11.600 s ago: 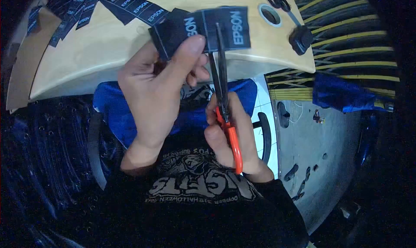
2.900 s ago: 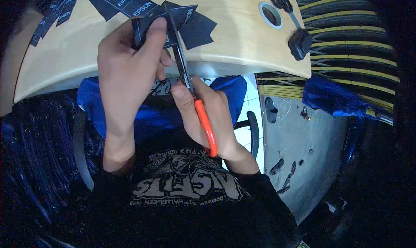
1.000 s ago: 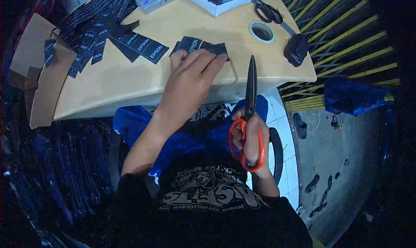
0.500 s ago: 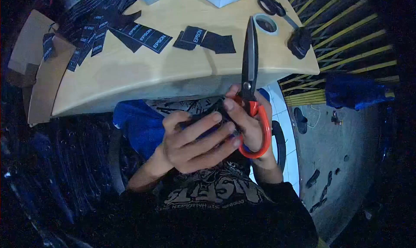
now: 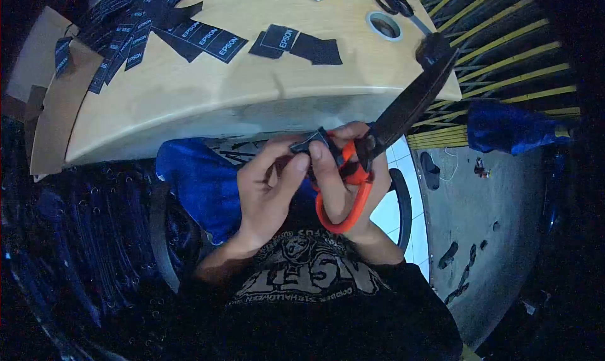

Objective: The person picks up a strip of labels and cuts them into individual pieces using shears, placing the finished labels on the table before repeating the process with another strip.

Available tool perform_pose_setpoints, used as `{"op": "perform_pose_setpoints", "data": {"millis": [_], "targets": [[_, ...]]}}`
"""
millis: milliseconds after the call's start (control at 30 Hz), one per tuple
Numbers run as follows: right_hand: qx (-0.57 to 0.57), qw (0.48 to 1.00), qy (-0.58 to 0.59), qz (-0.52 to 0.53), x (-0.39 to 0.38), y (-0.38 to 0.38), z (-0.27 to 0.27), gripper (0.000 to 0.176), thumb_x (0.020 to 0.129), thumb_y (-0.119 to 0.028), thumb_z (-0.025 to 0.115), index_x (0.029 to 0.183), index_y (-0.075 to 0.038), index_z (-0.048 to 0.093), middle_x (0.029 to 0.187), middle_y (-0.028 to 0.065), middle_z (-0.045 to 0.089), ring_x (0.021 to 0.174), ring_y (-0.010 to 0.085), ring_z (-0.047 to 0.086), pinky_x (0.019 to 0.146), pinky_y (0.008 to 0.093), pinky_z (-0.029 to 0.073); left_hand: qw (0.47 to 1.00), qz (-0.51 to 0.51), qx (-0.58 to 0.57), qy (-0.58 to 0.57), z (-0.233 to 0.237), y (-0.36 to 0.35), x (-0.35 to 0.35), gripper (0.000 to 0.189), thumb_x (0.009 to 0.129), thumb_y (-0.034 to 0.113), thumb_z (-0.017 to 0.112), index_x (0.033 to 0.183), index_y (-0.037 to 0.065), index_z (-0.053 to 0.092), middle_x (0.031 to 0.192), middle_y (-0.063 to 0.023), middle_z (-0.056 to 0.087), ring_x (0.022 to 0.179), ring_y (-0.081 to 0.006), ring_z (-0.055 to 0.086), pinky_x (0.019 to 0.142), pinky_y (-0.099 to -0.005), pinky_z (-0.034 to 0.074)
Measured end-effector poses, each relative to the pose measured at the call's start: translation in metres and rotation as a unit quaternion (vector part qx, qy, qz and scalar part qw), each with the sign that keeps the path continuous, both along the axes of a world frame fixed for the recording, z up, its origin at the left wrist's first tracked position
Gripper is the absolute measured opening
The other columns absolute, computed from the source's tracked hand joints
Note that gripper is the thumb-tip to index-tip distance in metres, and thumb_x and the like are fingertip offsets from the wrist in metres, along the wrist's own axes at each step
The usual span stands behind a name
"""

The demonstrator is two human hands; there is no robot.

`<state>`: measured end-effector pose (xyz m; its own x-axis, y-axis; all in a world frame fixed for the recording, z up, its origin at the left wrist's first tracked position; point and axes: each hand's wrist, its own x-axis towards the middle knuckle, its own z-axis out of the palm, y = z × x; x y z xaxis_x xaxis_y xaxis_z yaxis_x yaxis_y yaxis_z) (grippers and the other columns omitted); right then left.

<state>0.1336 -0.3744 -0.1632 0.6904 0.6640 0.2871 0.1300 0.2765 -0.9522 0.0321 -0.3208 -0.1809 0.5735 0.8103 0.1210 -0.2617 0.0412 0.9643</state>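
Diagonally, the scissors (image 5: 403, 112) in the right hand (image 5: 373, 203) point forward and rightward.

Black short-sleeved T-shirt (image 5: 302, 326), large grey lettering (image 5: 307, 274) across the chest, blue legwear (image 5: 196, 187), bare hands (image 5: 263, 200)

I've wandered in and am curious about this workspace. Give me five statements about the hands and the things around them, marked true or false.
1. The right hand holds orange-handled scissors. True.
2. The scissors' blades are spread wide apart. False: they are closed together.
3. The left hand holds a small dark piece at its fingertips. True.
4. Brown cardboard is at the left end of the table. True.
5. The left hand lies flat on the table. False: it is off the table, in front of the person's body.
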Motion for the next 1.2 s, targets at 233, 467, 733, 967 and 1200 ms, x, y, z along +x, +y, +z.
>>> {"op": "perform_pose_setpoints", "data": {"millis": [233, 467, 733, 967, 1200], "targets": [[-0.061, 0.997, -0.042, -0.005, 0.006, -0.004, 0.003, 0.032, 0.076, -0.005, 0.072, 0.100, 0.000, 0.051, 0.073, 0.0021, 0.059, 0.063, 0.0054, 0.054, 0.057, 0.0195, 0.044, 0.993, 0.098, 0.044, 0.044, 0.016, 0.015, 0.001, 0.013, 0.086, 0.003, 0.060, 0.098, -0.002, 0.061, 0.072, 0.0041, 0.053, 0.063, -0.0007, 0.043, 0.055, -0.0151, 0.033], [-0.041, 0.996, 0.019, 0.074, 0.008, 0.000, 0.007, 0.031, 0.080, 0.004, 0.061, 0.105, 0.003, 0.042, 0.071, 0.0075, 0.057, 0.056, 0.0090, 0.052, 0.051, 0.0193, 0.040, 0.997, 0.081, -0.013, 0.001, 0.020, 0.017, 0.002, 0.018, 0.085, 0.004, 0.061, 0.103, -0.001, 0.060, 0.074, 0.0001, 0.061, 0.062, -0.0033, 0.052, 0.053, -0.0167, 0.041], [-0.065, 0.993, -0.098, 0.019, 0.009, -0.001, 0.002, 0.030, 0.079, 0.004, 0.063, 0.103, 0.002, 0.044, 0.075, 0.0082, 0.059, 0.061, 0.0081, 0.054, 0.055, 0.0190, 0.041, 0.989, 0.029, -0.129, -0.059, 0.014, 0.015, -0.004, 0.022, 0.082, 0.003, 0.065, 0.103, -0.004, 0.059, 0.082, -0.0077, 0.065, 0.064, -0.0096, 0.061, 0.054, -0.0194, 0.046], [-0.061, 0.991, -0.115, -0.007, 0.004, 0.000, 0.004, 0.030, 0.078, 0.006, 0.063, 0.102, 0.001, 0.045, 0.074, 0.0063, 0.058, 0.066, 0.0071, 0.052, 0.060, 0.0192, 0.040, 0.993, -0.004, -0.118, -0.003, 0.014, 0.015, -0.005, 0.013, 0.084, 0.003, 0.063, 0.095, -0.005, 0.061, 0.076, -0.0100, 0.065, 0.061, -0.0116, 0.062, 0.050, -0.0210, 0.047], [-0.118, 0.984, -0.052, 0.119, 0.012, -0.020, 0.010, 0.038, 0.077, -0.007, 0.069, 0.107, -0.002, 0.048, 0.066, -0.0017, 0.050, 0.058, 0.0041, 0.045, 0.054, 0.0178, 0.037, 0.992, 0.025, -0.121, -0.023, 0.030, 0.024, -0.006, 0.012, 0.085, 0.007, 0.064, 0.087, -0.005, 0.062, 0.065, -0.0084, 0.063, 0.052, -0.0092, 0.057, 0.044, -0.0196, 0.043]]}}
